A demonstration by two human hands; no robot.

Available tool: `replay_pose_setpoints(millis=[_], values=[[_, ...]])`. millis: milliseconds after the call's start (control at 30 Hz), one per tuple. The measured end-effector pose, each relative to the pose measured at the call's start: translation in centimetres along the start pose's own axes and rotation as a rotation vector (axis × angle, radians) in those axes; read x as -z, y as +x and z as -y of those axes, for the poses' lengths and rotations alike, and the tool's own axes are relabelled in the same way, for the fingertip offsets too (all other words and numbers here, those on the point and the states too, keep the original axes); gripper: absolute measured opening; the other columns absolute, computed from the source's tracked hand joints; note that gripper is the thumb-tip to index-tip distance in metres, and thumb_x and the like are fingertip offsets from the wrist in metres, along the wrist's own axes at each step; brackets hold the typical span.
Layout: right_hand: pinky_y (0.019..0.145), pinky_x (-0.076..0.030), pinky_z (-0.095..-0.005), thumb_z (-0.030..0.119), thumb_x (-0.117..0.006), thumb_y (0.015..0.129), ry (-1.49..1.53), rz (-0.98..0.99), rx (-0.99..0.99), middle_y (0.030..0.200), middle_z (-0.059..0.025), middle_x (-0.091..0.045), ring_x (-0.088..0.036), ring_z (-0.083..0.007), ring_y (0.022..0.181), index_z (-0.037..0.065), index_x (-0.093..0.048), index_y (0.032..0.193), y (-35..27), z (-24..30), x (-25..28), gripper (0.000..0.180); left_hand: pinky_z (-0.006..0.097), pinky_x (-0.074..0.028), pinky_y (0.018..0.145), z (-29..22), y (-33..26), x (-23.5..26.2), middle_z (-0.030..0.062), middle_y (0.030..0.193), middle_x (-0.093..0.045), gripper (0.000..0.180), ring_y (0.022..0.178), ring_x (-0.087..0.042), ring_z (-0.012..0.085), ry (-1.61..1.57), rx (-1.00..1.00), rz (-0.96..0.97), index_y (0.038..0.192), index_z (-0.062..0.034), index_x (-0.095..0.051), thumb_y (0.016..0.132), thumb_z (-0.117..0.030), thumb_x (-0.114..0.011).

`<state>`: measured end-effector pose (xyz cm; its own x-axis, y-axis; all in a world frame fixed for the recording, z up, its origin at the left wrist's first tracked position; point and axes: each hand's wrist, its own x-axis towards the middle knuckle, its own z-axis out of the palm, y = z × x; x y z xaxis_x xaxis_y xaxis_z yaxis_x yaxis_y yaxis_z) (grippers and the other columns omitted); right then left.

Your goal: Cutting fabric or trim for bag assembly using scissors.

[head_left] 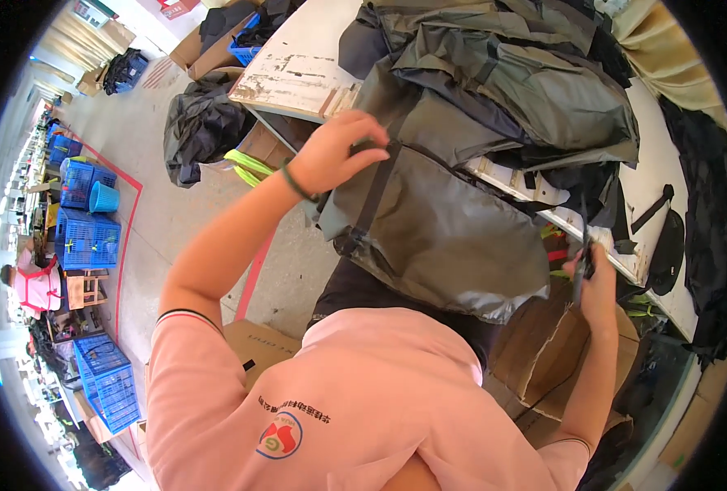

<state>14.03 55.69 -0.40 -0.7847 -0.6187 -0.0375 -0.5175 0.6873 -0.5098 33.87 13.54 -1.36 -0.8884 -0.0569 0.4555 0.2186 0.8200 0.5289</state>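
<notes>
A dark grey-green coated fabric bag [462, 237] with black straps hangs over the table's front edge and down against my lap. My left hand [339, 153] is over the bag's left edge, beside a black strap. Its fingers are curved, with a gap between thumb and fingertips, and nothing shows in the grasp. To the right of the bag, my right hand [598, 282] is closed round the handles of dark scissors [584, 237]. Their blades point up, away from me, near the table edge. More bags of the same fabric [503, 90] lie heaped on the table beyond.
The worn white table [298, 65] runs across ahead of me. A small black pouch [667, 254] and black fabric [702, 221] lie at right. An open cardboard box [527, 352] stands below my right hand. Blue crates [106, 380] line the floor at far left, with a person [40, 282] nearby.
</notes>
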Motion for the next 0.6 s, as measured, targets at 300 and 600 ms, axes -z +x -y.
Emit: replay_pose_setpoints(millis=[300,600], values=[[0.076,-0.050,-0.0309,-0.020,-0.055,0.065,0.442,0.324,-0.183,0.084,-0.0121,-0.064,-0.065,-0.0257,0.085,0.001,-0.051,0.093,-7.8,-2.6,-5.2,0.035,0.033,-0.043,0.064,-3.2,-14.9,0.6,0.0051,0.072,-0.055,0.014,0.072,-0.054,0.0247,0.052,0.474,0.041,0.076,-0.0061,-0.058,0.078,-0.011,-0.072],[0.076,-0.047,-0.0386,-0.012,-0.068,0.065,0.109,0.307,0.021,0.092,-0.0158,-0.060,-0.058,-0.0340,0.088,0.004,-0.053,0.100,-9.1,-2.0,-10.1,0.041,0.042,-0.038,0.088,-1.9,-16.8,-3.7,0.0064,0.105,-0.052,0.035,0.103,-0.050,0.0282,0.454,0.015,0.218,0.100,-0.0200,-0.067,0.067,-0.010,-0.071]])
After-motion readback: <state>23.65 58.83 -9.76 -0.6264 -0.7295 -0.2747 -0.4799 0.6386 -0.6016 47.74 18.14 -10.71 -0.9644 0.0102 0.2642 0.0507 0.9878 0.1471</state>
